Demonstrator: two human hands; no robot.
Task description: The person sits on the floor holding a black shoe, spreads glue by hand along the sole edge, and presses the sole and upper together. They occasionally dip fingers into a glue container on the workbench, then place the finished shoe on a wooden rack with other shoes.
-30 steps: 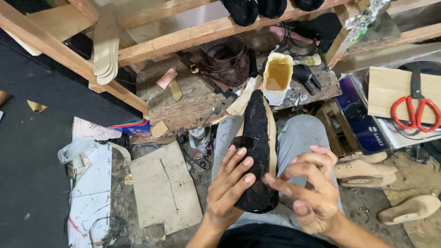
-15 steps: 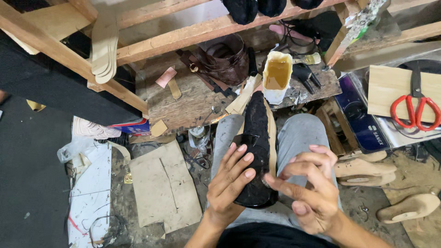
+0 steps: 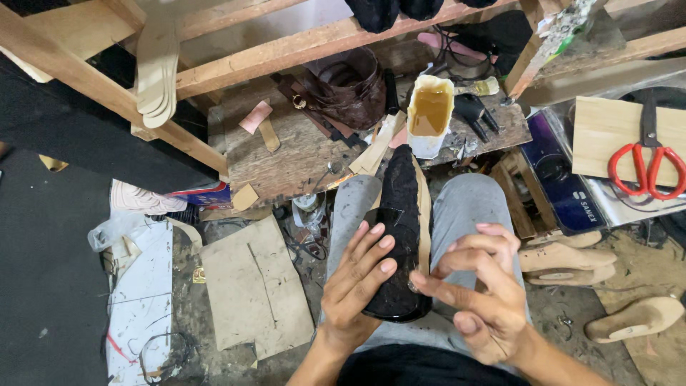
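A long black shoe sole part [image 3: 400,214] with a rough dark surface lies lengthwise on my lap, pointing away from me, with a tan insole strip under its right edge. My left hand [image 3: 355,282] rests flat on its near left side, fingers spread and pressing it. To the right of the sole's heel end hovers my right hand [image 3: 477,286], fingers curled, its fingertips close to or touching the sole's edge. It holds nothing that I can see.
A low wooden bench [image 3: 300,154] ahead carries a white container of yellow glue [image 3: 429,114], a brush, a brown leather piece [image 3: 350,89] and scraps. Red-handled scissors [image 3: 647,161] lie on a board at right. Wooden shoe lasts [image 3: 572,257] and cardboard [image 3: 254,293] lie on the floor.
Both hands stay on the sole; the left fingers shifted slightly along it. The view barely moved.
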